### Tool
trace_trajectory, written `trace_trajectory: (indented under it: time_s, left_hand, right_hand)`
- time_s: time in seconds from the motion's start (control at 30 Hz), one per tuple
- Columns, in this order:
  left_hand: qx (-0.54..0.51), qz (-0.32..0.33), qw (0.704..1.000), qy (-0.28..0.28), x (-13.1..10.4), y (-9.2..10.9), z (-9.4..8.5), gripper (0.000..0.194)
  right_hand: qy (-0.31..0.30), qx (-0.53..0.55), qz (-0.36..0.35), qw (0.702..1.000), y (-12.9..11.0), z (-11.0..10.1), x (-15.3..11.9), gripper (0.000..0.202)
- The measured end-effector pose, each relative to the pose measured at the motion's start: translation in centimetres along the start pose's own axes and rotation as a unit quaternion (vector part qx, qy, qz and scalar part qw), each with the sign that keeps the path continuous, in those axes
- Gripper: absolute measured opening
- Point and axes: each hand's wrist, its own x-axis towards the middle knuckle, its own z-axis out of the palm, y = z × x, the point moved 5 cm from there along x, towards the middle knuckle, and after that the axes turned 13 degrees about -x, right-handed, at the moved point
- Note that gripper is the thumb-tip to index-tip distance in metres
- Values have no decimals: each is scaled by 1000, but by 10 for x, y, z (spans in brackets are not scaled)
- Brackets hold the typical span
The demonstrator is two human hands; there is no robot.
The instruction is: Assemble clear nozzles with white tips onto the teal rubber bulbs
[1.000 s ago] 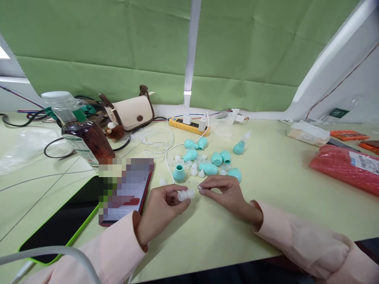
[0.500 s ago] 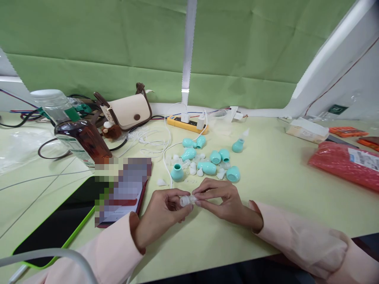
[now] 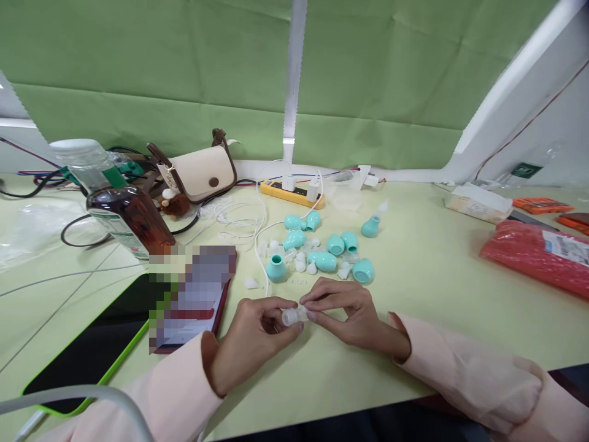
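Both hands meet over the near part of the table around a small clear plastic tube piece (image 3: 289,317). My left hand (image 3: 255,331) has its thumb and index finger curled around the near end of the piece. With bunched fingertips, my right hand (image 3: 345,310) pinches its right end and covers part of it. Just beyond the hands lie several teal squeeze bulbs (image 3: 322,261), some with their openings showing. Among them are small white caps (image 3: 300,263) and clear tube pieces. One teal bulb (image 3: 370,227) stands apart with a clear pointed nozzle (image 3: 381,209) on top.
On the left are a green-edged phone (image 3: 92,350), another phone (image 3: 188,313) partly blurred out, and a bottle of dark liquid (image 3: 131,221). A yellow power strip (image 3: 289,193), white cables and a cream handbag (image 3: 202,172) stand behind. A red package (image 3: 529,255) lies right.
My left fingers have shifted slightly on the tube piece, and its round end shows a little more clearly. My right hand keeps its pinch. The bulbs have not moved.
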Motion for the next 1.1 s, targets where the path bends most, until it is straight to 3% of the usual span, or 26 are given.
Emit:
trace_trajectory:
  time_s: [0.47, 0.8, 1.1]
  left_hand:
    - [-12, -5, 1000, 8, 0, -3, -1, 17]
    - [44, 27, 999, 17, -1, -1, -1, 15]
    - [74, 38, 996, 24, -2, 1, -3, 18]
  right_hand:
    - [6, -112, -107, 988, -11, -1, -2, 19]
    - [-37, -262, -236, 935, -11, 3, -12, 27]
    - [-27, -219, -184, 958, -14, 4, -8, 27]
